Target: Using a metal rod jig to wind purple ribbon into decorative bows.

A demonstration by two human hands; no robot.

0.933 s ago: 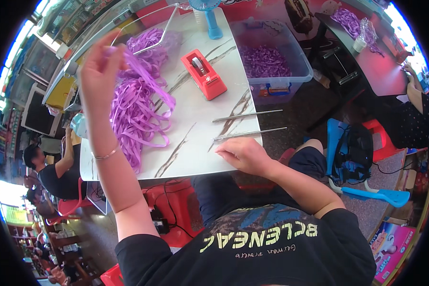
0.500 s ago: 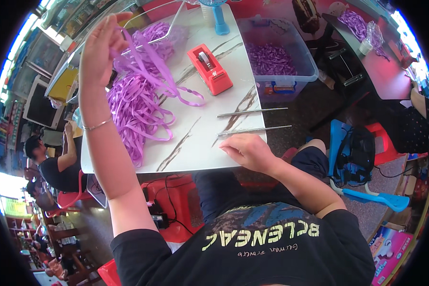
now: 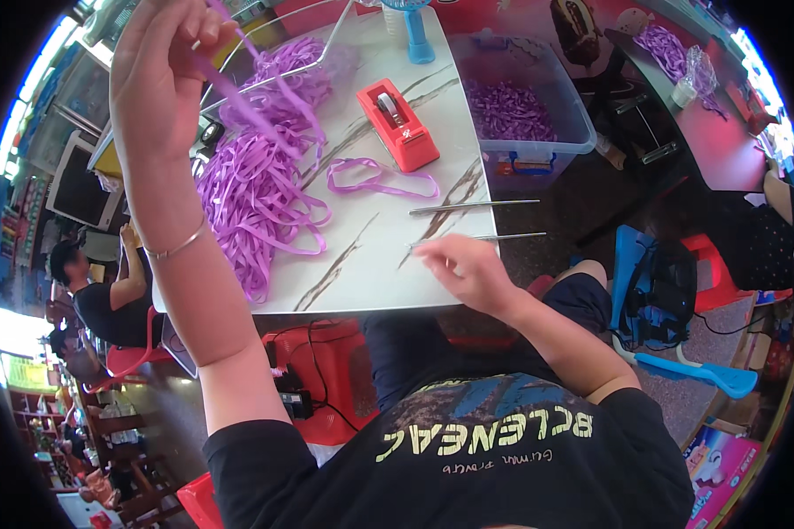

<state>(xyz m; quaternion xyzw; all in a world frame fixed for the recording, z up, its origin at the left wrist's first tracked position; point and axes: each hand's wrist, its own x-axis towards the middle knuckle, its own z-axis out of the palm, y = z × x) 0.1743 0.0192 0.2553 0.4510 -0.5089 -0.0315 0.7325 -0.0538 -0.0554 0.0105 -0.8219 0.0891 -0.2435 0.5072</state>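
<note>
Gripping flat glossy purple ribbon [image 3: 235,94] in left hand [image 3: 163,79], far left; positioning right hand [image 3: 468,271], closure indiscernible, by slim silver metal rod [image 3: 516,236], near right.

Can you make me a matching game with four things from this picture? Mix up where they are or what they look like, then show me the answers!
Column one
1. tape dispenser
2. two thin metal rods
3. clear plastic bin
4. left hand

Column two
A. lying side by side, sticking out past the right edge of the table
B. raised, with purple ribbon in its fingers
C. red, on the tabletop
D. beyond the table's right edge, with purple strips inside

Right pairs: 1-C, 2-A, 3-D, 4-B
</note>
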